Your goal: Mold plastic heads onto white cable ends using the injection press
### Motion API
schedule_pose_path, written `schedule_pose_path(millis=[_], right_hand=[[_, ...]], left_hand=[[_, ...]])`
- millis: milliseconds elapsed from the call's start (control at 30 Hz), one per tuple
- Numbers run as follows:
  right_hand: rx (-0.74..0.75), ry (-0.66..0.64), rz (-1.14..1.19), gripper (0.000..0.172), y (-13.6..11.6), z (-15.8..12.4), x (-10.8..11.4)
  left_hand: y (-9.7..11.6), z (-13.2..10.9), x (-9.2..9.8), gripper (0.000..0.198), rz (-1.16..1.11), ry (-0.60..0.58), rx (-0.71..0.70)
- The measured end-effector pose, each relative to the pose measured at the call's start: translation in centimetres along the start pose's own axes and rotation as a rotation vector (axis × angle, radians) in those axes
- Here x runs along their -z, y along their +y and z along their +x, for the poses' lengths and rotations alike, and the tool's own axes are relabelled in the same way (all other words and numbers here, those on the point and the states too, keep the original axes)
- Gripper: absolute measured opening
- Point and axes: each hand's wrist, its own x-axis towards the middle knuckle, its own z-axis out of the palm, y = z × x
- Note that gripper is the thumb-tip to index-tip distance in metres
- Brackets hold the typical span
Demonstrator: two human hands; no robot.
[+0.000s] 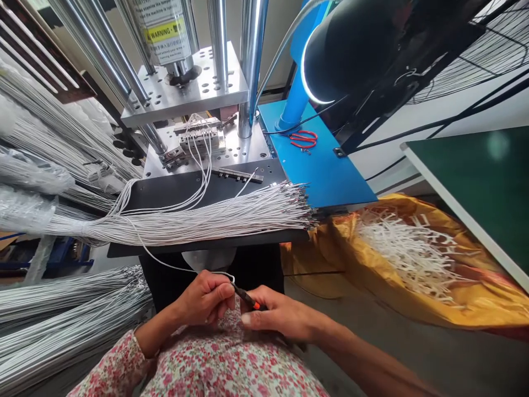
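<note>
Close to my body, my left hand [209,296] is closed on the end of a white cable [159,262], thumb pressed against the fingers. The cable runs back up to a thick bundle of white cables [198,220] lying across the black work surface. My right hand [281,315] is wrapped around a small dark hand tool with an orange mark, apparently pliers or cutters [247,298]. The tool's tip meets the looped cable end at my left fingertips. My fingers cover its handles and part of the cable end.
A metal press [185,99] holds a mold [202,138] with several cables in it. Red-handled scissors [303,138] lie on the blue base [326,171]. At right is a yellow sack [355,242] of white plastic scraps [409,248]. More cable bundles [74,314] lie at left.
</note>
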Motion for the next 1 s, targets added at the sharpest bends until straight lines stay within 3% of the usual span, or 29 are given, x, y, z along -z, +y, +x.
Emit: schedule_pose_path(millis=[100, 233, 367, 567, 767, 833, 1000], right_hand=[[-0.064, -0.090, 0.241, 0.033, 0.5, -0.1, 0.2], [-0.092, -0.177, 0.465, 0.030, 1.4, 0.4, 0.0], [-0.022, -0.255, 0.627, 0.028, 3.0, 1.1, -0.3], [0.130, -0.230, 0.789, 0.030, 5.0, 2.0, -1.1], [0.179, -0.364, 0.996, 0.035, 6.4, 2.5, -2.3], [0.181, -0.344, 0.984, 0.038, 6.6, 2.5, -2.3], [-0.019, -0.208, 0.583, 0.027, 4.9, 1.1, -1.3]], left_hand=[[-0.2, -0.5, 0.0, 0.045, -0.113, -0.039, 0.004], [-1.0, -0.5, -0.3, 0.043, -0.319, -0.094, 0.037], [-2.1, 0.1, -0.9, 0.044, -0.445, -0.121, -0.008], [-3.7, 0.9, -1.7, 0.043, -0.548, -0.145, -0.142], [-4.2, 0.6, -2.4, 0.046, -0.623, -0.123, -0.171], [-4.1, 0.3, -2.3, 0.046, -0.572, -0.079, -0.148], [-3.2, -1.3, -0.4, 0.044, -0.284, -0.080, -0.021]])
